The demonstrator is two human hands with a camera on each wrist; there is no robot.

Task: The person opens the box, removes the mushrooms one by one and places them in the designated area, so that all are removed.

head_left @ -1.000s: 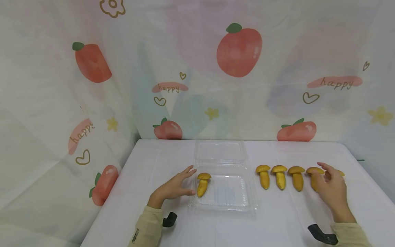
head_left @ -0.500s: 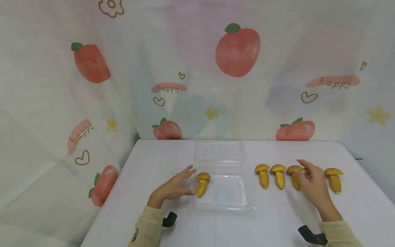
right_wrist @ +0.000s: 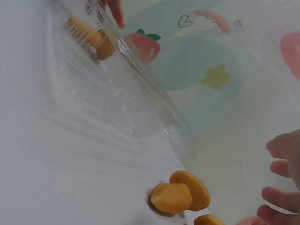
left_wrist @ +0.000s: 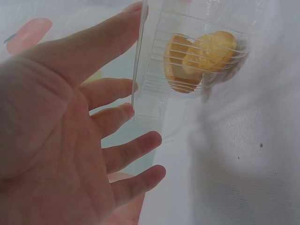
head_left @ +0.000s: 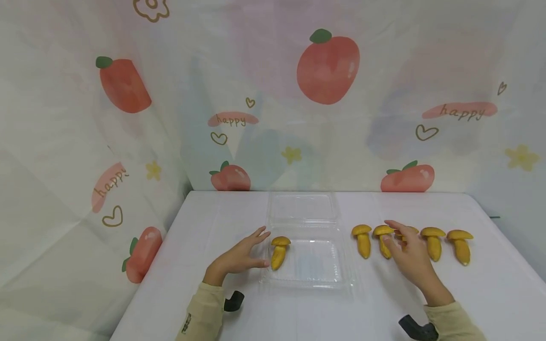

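A clear plastic clamshell box (head_left: 337, 265) lies unfolded on the table, its lid (head_left: 303, 208) spread toward the back. One yellow mushroom (head_left: 279, 253) is inside, along the left wall. My left hand (head_left: 236, 255) is at the box's left edge, fingers spread; in the left wrist view the thumb and some fingertips (left_wrist: 126, 109) meet the rim. Right of the box, several yellow mushrooms (head_left: 363, 241) lie in a row, caps toward the back. My right hand (head_left: 411, 260) hovers over the row with loose fingers and nothing in them, partly hiding a middle mushroom (head_left: 411, 229).
A white cloth covers the table (head_left: 315, 317). Behind and to the left hangs a patterned curtain (head_left: 264, 57) with printed fruit. A black wrist mount (head_left: 234, 301) sticks out from the left sleeve, another mount (head_left: 418, 327) from the right.
My right hand has swept left along the row, uncovering the rightmost mushrooms. My left hand stays at the box's edge, and the mushrooms have not moved.
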